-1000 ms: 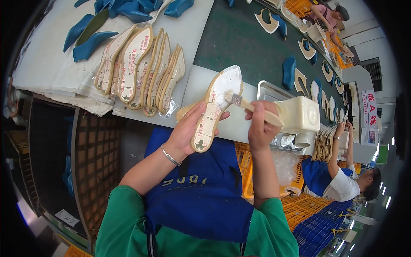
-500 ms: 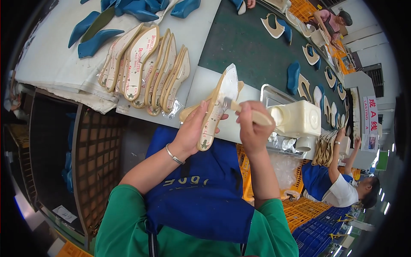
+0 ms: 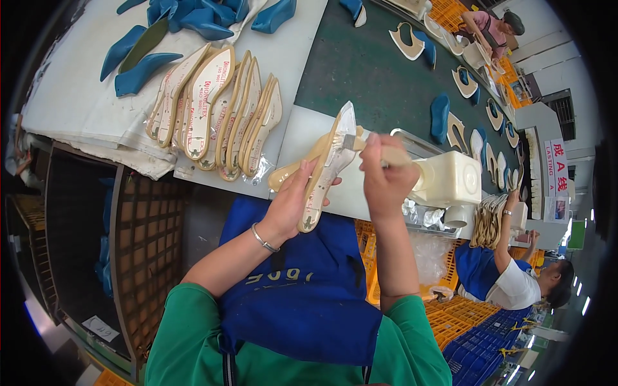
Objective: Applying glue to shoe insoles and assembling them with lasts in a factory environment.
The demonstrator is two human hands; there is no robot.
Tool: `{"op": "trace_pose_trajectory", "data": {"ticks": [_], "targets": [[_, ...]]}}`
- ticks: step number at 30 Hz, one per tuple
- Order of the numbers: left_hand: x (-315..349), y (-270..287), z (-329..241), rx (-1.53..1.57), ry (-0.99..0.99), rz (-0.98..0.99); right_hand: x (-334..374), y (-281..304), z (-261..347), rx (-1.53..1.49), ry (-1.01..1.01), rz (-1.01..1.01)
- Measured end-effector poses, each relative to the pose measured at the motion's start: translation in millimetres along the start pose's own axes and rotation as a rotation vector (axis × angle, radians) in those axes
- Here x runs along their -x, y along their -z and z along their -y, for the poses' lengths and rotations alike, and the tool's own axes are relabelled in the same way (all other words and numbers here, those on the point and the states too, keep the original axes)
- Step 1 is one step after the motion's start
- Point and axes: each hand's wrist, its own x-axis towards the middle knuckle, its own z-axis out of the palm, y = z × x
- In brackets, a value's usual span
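Observation:
My left hand [image 3: 287,201] is closed around the heel half of a shoe insole [image 3: 317,192], its printed face up and toe end pointing away. My right hand [image 3: 387,172] grips the wooden handle of a flat brush [image 3: 349,142]. The brush's bristles rest on the upper part of the insole, which looks white and wet toward the toe. Beneath it, a second insole [image 3: 281,175] lies on the white tabletop, partly hidden. To the left, several more insoles [image 3: 207,96] overlap in a fanned row.
Blue shoe lasts [image 3: 205,27] are heaped at the far left. A green conveyor belt [image 3: 360,71] carries shoe uppers and lasts. On the right, a cream plastic container [image 3: 454,175] stands on a metal tray. Two co-workers are at the line; orange crates [image 3: 460,315] stand at lower right.
The brush has moved slightly up the insole toward its toe, with my right hand shifting away from me. The insole has turned a little in my left hand.

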Motion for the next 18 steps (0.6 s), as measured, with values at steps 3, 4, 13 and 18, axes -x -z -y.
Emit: {"op": "trace_pose_trajectory", "data": {"ticks": [3,4,13,18], "targets": [[-4,14,7,0.038,0.035,0.008,22,3,15,0.033,0.022,0.152],[-7,17,10,0.069,0.027,-0.009,27,2,18,0.038,0.079,0.178],[-26,31,-4,0.309,-0.070,0.075,-12,28,-4,-0.180,-0.262,0.033],[-43,36,-28,0.469,-0.202,0.066,-19,-11,-41,-0.292,-0.492,0.322]]}}
